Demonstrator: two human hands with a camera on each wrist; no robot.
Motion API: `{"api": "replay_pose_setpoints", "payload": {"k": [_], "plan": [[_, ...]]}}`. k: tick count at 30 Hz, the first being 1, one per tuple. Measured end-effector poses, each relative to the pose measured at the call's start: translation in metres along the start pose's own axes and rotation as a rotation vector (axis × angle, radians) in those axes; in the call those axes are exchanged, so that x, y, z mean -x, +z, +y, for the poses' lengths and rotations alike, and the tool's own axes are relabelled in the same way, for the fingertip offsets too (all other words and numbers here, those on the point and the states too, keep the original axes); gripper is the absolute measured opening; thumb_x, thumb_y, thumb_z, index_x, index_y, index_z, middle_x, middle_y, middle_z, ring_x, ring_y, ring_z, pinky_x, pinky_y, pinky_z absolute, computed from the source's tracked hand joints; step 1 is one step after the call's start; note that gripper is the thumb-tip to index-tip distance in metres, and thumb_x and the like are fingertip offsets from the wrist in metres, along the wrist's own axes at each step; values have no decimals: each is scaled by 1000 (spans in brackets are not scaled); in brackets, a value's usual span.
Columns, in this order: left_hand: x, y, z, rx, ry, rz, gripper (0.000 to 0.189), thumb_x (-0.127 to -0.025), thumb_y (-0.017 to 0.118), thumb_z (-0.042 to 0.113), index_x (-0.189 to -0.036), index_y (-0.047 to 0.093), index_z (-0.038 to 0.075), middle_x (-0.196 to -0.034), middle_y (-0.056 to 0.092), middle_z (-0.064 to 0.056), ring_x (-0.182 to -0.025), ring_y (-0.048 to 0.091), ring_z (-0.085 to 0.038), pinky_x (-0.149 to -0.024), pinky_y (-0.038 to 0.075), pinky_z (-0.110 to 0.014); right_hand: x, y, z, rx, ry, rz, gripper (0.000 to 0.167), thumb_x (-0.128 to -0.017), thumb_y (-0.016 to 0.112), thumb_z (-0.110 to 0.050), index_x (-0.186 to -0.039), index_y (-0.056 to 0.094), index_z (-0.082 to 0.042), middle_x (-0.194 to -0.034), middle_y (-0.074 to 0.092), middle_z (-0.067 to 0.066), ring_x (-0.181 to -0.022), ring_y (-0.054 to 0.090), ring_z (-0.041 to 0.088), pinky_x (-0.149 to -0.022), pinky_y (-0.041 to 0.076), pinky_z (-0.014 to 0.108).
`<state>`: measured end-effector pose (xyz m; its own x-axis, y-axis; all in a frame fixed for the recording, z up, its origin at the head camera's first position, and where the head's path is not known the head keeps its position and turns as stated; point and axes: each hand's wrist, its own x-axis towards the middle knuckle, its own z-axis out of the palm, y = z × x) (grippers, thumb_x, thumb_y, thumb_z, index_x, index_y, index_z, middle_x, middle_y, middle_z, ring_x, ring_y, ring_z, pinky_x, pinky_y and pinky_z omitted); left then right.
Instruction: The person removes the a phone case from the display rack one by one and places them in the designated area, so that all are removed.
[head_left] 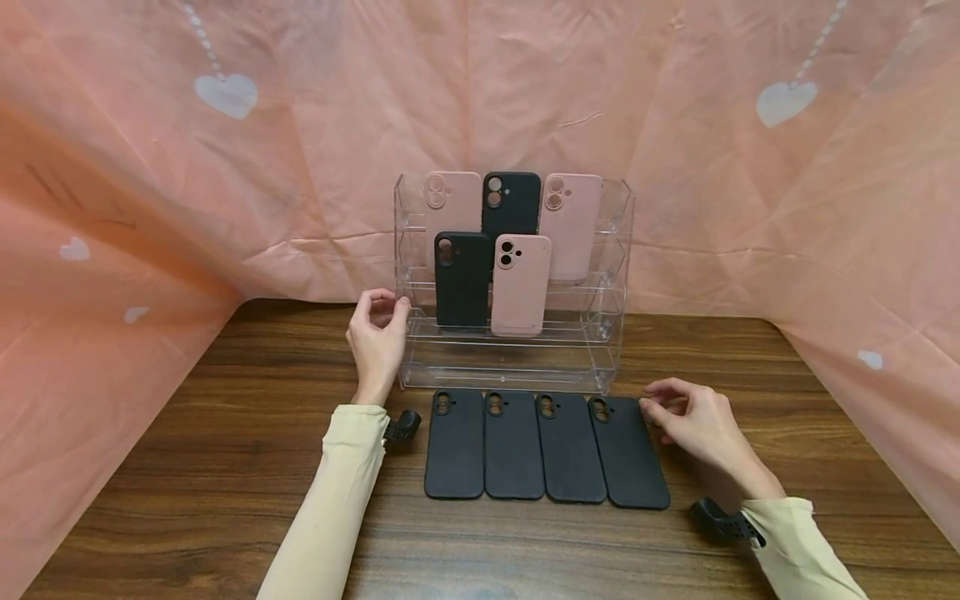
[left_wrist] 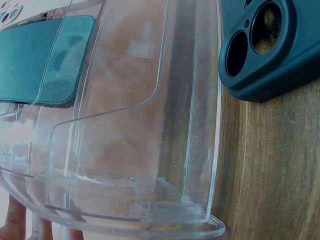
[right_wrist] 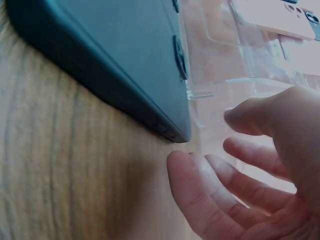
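At the left side of a clear tiered display stand [head_left: 513, 379], my left hand [head_left: 377, 337] grips the side panel, its thumb at the front edge. Through the clear panel its fingers [left_wrist: 42, 227] show in the left wrist view. My right hand [head_left: 697, 417] hovers beside the upper right corner of the rightmost black phone case [head_left: 633, 458], fingers loosely curved and holding nothing. In the right wrist view its fingertips are apart from that case's corner. Several black phone cases [head_left: 456, 450] lie side by side in a row before the stand, camera cutouts toward it.
On the stand's upper tier lean a pink case [head_left: 453, 204], a black case [head_left: 517, 200] and another pink case [head_left: 576, 225]. One tier lower stand a black case [head_left: 461, 283] and a pink case [head_left: 521, 287]. Pink cloth [head_left: 510, 83] hangs around the wooden table [head_left: 202, 467].
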<state>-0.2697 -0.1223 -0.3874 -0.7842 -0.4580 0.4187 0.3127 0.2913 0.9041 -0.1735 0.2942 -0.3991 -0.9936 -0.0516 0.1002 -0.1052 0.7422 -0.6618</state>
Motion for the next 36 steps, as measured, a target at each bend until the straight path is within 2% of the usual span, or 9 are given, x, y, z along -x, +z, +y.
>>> {"api": "replay_pose_setpoints", "payload": {"k": [5,11,14,19,22,24,29,33,36], "plan": [[0,0,0,-3,-1,1,18,-92,73,23,-101,66,9,-98,72,-8,-78,68,-6,-71,49,-18,0,-5,-2,4,-62,77,31,-98,69,-28,-119,70,-5,-100,78,17,-65,72,10,-58,56,25],[1,0,1,-6,3,-1,18,-92,72,24,-102,67,10,-98,72,-8,-79,69,-9,-72,49,-19,-1,-9,-4,-12,-93,145,30,-98,69,-29,-118,71,-6,-103,77,17,-68,74,14,-57,56,23],[1,0,2,-7,1,-1,18,-92,72,24,-102,67,10,-98,72,-8,-79,70,-9,-72,49,-19,-2,-11,-4,-1,-104,185,31,-97,70,-31,-117,71,-8,-102,77,13,-70,73,9,-57,56,22],[1,0,2,-4,1,-1,18,-92,73,23,-101,67,9,-98,72,-8,-79,71,-12,-72,49,-20,-6,-15,-7,-8,-149,264,25,-94,74,-29,-114,73,-12,-96,75,-10,-76,66,-11,-61,53,15],[0,0,2,-2,1,-2,18,-92,73,22,-102,66,8,-98,72,-8,-81,72,-16,-71,48,-18,-7,-17,-11,-56,-169,289,23,-94,74,-26,-113,74,-13,-94,68,-26,-79,65,-14,-67,54,12],[0,0,2,4,-1,-2,18,-92,73,21,-102,66,7,-98,72,-9,-82,73,-19,-70,48,-17,-9,-18,-16,-86,-179,300,22,-94,74,-24,-113,74,-13,-94,66,-30,-82,65,-14,-70,54,10],[-1,0,3,14,-9,3,18,-91,73,19,-103,66,6,-99,72,-10,-83,73,-22,-69,48,-16,-16,-19,-29,-167,-217,328,21,-93,74,-17,-113,74,-10,-96,68,-27,-85,68,-8,-72,55,10],[0,0,2,4,-8,1,18,-92,72,20,-102,66,8,-98,71,-8,-82,73,-18,-70,49,-17,-21,-18,-38,-242,-245,346,23,-92,74,-12,-115,73,-6,-97,70,-24,-81,71,-2,-69,57,14],[0,0,1,5,-5,1,18,-92,72,21,-102,66,8,-98,71,-9,-81,71,-13,-71,49,-18,-25,-17,-43,-273,-264,361,25,-92,74,-10,-116,72,-5,-98,69,-24,-79,71,-2,-67,57,15]]}}
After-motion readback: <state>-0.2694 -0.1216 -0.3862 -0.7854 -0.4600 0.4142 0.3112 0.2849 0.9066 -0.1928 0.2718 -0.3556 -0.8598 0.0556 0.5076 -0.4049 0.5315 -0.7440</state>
